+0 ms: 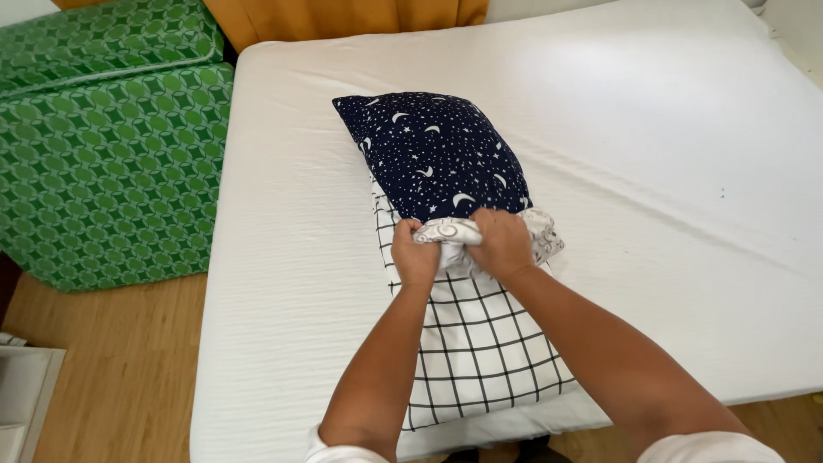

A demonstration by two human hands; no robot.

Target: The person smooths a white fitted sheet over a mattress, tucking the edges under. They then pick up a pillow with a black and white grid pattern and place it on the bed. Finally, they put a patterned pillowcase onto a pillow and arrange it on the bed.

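Observation:
A pillow lies on the white mattress (pixel 651 146). Its far half is inside a dark navy pillowcase (pixel 433 154) printed with white moons and stars. Its near half shows a white cover with a black grid (pixel 480 343). The pillowcase's open end is bunched up, showing its pale inside (pixel 540 231). My left hand (pixel 415 251) and my right hand (pixel 501 243) sit side by side, both closed on that bunched edge, over the middle of the pillow.
A green patterned folded mattress or cushion stack (pixel 107 146) stands left of the bed. Orange curtain fabric (pixel 343 17) hangs behind. Wooden floor (pixel 111 369) shows at the left, with a white object (pixel 21 394) at the lower left corner.

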